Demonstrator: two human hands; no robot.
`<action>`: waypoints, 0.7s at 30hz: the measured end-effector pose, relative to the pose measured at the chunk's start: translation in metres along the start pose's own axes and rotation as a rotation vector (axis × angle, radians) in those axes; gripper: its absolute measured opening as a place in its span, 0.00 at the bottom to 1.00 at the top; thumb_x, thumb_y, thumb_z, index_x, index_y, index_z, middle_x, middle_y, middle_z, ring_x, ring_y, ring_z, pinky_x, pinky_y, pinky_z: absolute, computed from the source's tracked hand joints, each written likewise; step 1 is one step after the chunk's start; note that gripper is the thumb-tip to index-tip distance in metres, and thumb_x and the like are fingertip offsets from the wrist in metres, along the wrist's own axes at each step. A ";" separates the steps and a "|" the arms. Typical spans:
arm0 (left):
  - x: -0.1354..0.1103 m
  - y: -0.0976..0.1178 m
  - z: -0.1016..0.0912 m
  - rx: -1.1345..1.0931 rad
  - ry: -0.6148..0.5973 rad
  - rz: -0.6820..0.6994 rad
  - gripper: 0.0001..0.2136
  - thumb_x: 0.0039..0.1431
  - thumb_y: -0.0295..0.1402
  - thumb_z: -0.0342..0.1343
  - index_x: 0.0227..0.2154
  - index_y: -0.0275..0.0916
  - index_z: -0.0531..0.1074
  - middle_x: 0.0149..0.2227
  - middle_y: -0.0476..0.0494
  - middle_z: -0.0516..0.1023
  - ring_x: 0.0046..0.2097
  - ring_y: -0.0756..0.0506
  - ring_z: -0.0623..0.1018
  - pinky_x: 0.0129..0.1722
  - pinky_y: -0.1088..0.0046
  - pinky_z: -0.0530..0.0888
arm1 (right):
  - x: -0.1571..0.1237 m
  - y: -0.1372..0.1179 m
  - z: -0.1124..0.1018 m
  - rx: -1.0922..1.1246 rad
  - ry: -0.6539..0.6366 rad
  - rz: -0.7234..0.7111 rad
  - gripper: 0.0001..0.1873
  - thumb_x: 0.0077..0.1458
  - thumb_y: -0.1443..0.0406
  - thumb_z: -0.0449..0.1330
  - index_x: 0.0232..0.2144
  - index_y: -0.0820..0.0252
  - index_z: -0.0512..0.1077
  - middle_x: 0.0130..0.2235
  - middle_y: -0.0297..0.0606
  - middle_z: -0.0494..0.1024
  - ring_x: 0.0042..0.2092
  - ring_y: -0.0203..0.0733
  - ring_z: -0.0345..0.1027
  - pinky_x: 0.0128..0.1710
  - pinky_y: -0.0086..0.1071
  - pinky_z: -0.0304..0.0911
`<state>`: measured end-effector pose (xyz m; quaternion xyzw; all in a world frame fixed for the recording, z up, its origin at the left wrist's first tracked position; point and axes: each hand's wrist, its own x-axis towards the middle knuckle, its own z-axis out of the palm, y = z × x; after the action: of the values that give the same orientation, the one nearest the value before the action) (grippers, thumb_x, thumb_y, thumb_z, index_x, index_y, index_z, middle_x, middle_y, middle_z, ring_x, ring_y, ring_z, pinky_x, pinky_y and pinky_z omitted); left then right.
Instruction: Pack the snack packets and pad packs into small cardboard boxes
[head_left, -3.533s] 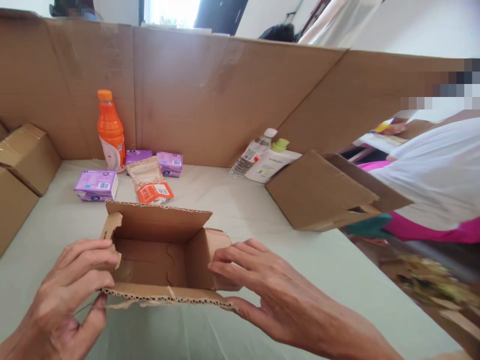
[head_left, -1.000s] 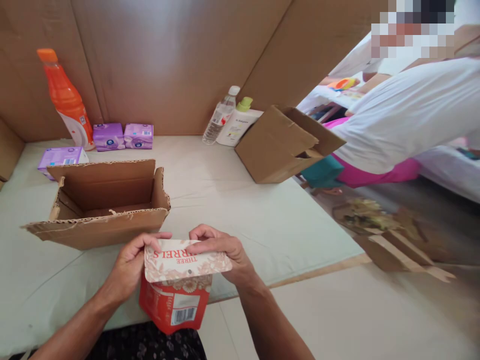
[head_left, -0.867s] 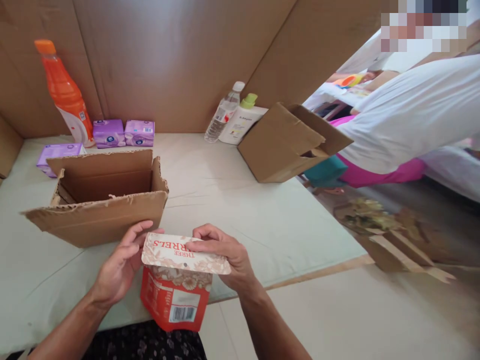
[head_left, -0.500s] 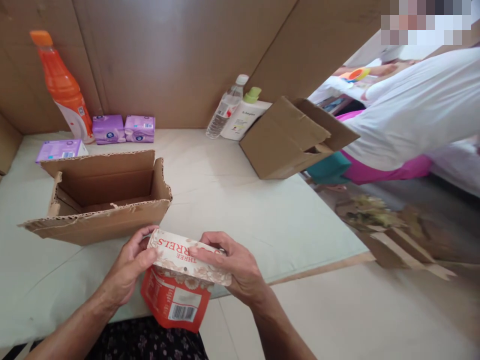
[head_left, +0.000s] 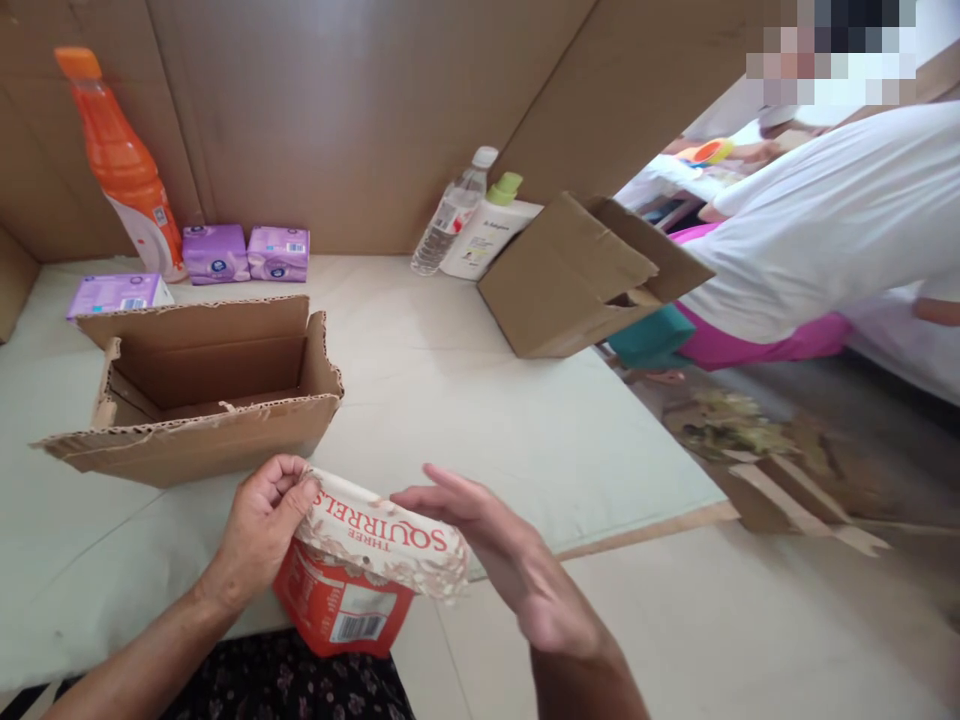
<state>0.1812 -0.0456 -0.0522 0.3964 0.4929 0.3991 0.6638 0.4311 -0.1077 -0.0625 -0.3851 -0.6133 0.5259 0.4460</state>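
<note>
A red and white snack bag, printed "THREE SQUIRRELS" on its folded-over top, hangs at the near edge of the table. My left hand pinches the left corner of that fold between thumb and fingers. Behind the bag's right end, my right hand has its fingers stretched out and apart; whether a fingertip touches the bag I cannot tell. Just beyond my left hand stands an open cardboard box, its flaps up and no contents showing inside.
Along the back wall stand an orange drink bottle, purple tissue packs, a clear water bottle and a white pump bottle. A second cardboard box leans at right. A co-worker in white is beyond it.
My right hand has loosened from the bag's folded top and opened, moving slightly right. More of the lettering shows. My left hand still holds its corner.
</note>
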 end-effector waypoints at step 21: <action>-0.034 -0.011 -0.023 0.290 -0.075 0.382 0.11 0.69 0.40 0.51 0.36 0.39 0.71 0.27 0.49 0.76 0.28 0.51 0.74 0.28 0.78 0.71 | -0.009 0.025 0.050 0.098 0.166 0.367 0.18 0.51 0.51 0.71 0.36 0.59 0.84 0.33 0.41 0.84 0.34 0.48 0.78 0.36 0.37 0.75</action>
<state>0.1538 -0.0779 -0.0558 0.5882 0.4360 0.4275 0.5303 0.3860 -0.1271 -0.0912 -0.5102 -0.4678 0.5940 0.4100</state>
